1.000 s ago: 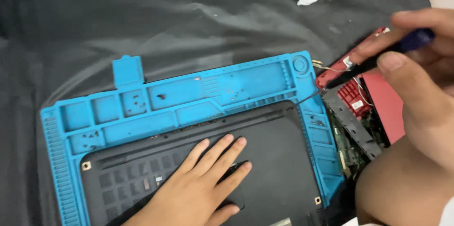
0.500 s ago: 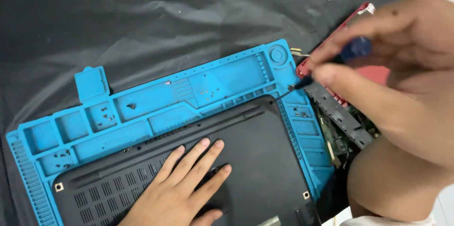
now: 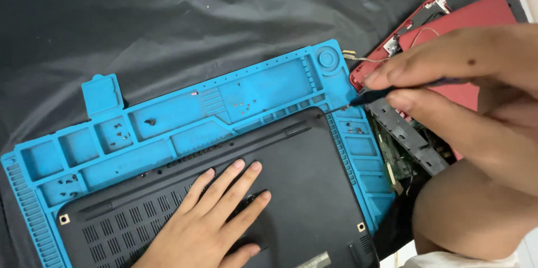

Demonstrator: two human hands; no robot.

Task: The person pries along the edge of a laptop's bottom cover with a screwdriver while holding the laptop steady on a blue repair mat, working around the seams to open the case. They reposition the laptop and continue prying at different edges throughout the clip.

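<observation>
Soft even light, slight blur

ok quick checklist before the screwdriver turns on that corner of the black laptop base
1. Base held steady: ok, left hand lies flat on the black laptop base.
2. Tool grip: ok, right hand fingers pinch the screwdriver.
3. Tip seated in a screw: cannot tell, the tip sits at the base's top right corner but the screw head is too small to see.
4. Base on the blue mat: ok.
5. Loose screws contained: ok, they lie in the mat's compartments.
6. Red laptop parts apart from the mat: not ok, they crowd its right edge.
</observation>
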